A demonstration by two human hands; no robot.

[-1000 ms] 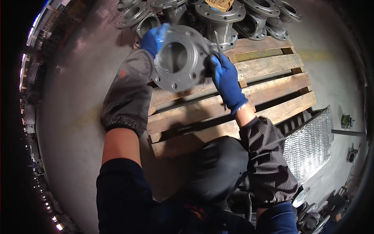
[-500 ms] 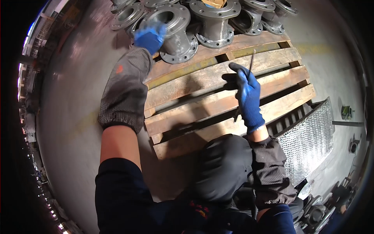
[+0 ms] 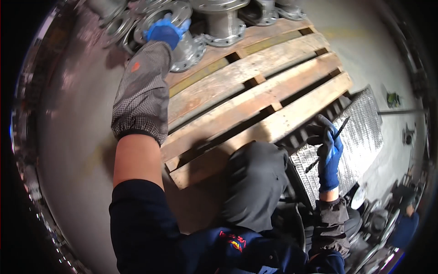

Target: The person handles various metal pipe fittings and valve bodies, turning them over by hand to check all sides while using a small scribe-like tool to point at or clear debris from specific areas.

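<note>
Though grey, shiny flanged fitting [image 3: 185, 49]

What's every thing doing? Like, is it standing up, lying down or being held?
Wooden pallet: lying flat
Metal fitting: standing, touched at its upper end
Neighbouring fitting: standing upright
Left hand: gloved, on the upper end
Thin dark rod: held, slanting
Right hand: gloved, holding it
Silvery sheet: brightly lit

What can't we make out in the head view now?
Head view, all four:
Part of the flanged pipe fitting: hidden by the left hand.
Middle of the thin dark rod: hidden by the right hand.
Next fitting rightward: top cut off by upper edge.
Greenish object: too small.
</note>
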